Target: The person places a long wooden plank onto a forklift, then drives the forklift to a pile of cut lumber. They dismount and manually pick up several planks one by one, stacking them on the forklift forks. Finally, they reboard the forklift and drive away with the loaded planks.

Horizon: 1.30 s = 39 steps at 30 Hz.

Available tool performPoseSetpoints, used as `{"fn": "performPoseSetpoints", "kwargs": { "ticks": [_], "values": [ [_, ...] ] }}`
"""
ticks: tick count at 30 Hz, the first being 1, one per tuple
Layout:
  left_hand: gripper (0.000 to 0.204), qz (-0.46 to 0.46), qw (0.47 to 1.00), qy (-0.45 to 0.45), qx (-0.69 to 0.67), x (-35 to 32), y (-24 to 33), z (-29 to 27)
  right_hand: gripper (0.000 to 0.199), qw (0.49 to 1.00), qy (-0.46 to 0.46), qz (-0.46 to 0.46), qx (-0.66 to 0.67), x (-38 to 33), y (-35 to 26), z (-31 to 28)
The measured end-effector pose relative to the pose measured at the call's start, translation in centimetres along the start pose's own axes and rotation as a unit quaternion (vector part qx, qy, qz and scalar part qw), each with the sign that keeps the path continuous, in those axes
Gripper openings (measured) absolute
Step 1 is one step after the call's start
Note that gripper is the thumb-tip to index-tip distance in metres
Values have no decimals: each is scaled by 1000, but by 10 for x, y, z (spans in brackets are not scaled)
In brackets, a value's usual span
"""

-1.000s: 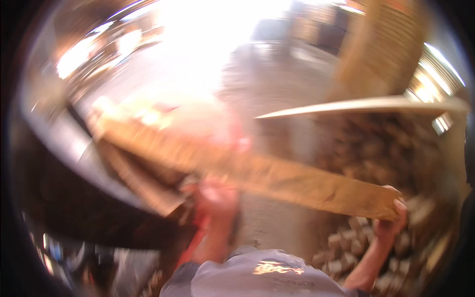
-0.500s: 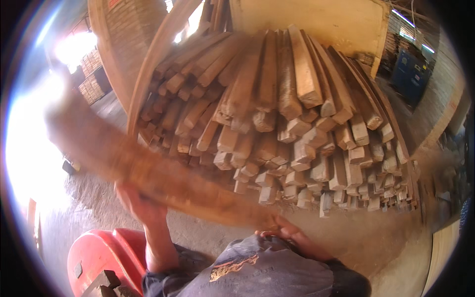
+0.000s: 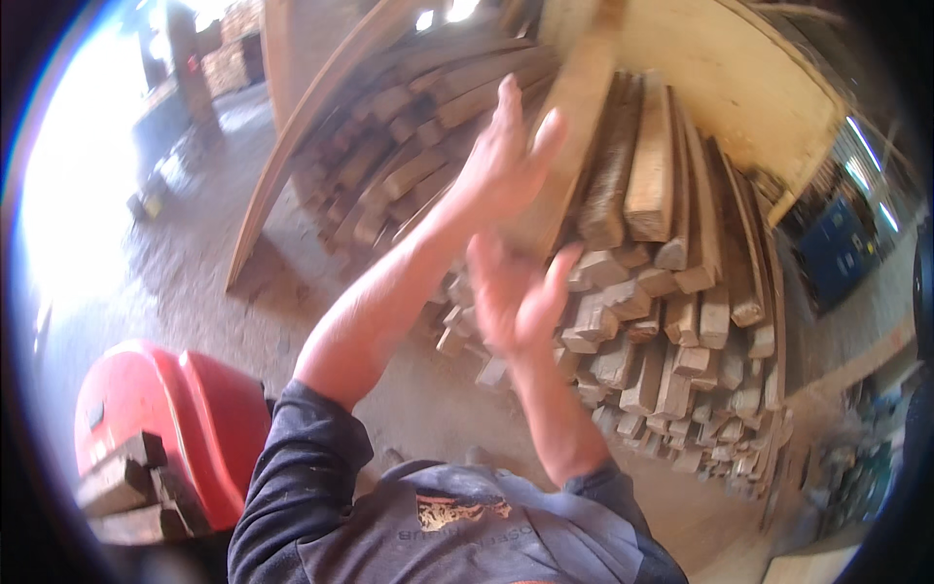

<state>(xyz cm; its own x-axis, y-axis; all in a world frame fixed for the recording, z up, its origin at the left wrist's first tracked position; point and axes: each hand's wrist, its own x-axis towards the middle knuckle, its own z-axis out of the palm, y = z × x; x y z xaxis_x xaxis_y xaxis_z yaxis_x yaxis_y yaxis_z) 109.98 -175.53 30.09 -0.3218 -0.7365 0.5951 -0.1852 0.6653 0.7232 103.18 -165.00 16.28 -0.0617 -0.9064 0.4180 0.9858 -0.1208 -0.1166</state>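
A broad wooden beam point(image 3: 576, 127) lies lengthwise on top of the pile, pointing away from me, its near end partly behind my hands. My left hand point(image 3: 508, 161) reaches out along its left side, fingers stretched and thumb apart, gripping nothing. Closer to me, my right hand point(image 3: 516, 302) is raised in front of the beam's near end with fingers and thumb spread. Whether either hand still touches the wood I cannot tell. Under and around the beam is a large stack of squared timber point(image 3: 647, 175), its cut ends facing me.
A red rounded machine cover point(image 3: 219, 428) stands at the lower left, with several short wood offcuts point(image 3: 126, 487) on it. A curved wooden post point(image 3: 255, 219) borders the pile's left side. Behind rises a yellow panel point(image 3: 720, 88); a blue cabinet point(image 3: 839, 248) stands far right.
The beam I held crosswise in both hands now lies lengthwise on the pile. Both hands have let go and stretched forward. My view has shifted.
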Motion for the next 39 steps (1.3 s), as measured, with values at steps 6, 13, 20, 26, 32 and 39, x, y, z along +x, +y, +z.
{"fn": "performPoseSetpoints", "kwargs": {
  "ticks": [6,13,20,26,32,39],
  "values": [
    [65,-227,948,100,199,-257,-172,-141,80,937,274,164,-143,42,71,-74],
    [49,-522,814,243,84,-569,-194,-163,43,746,-15,448,-493,-45,382,-76],
    [37,-545,717,426,83,-639,-154,-212,101,623,-543,75,-558,-104,591,74],
    [49,-490,751,441,45,-606,-168,-248,101,533,-534,197,-626,-156,645,149],
    [91,-211,835,444,-246,-560,-158,-287,88,580,-516,163,-608,-49,551,140],
    [108,128,683,611,-379,-460,-109,-367,94,784,-193,279,-519,77,287,113]
  ]
}}
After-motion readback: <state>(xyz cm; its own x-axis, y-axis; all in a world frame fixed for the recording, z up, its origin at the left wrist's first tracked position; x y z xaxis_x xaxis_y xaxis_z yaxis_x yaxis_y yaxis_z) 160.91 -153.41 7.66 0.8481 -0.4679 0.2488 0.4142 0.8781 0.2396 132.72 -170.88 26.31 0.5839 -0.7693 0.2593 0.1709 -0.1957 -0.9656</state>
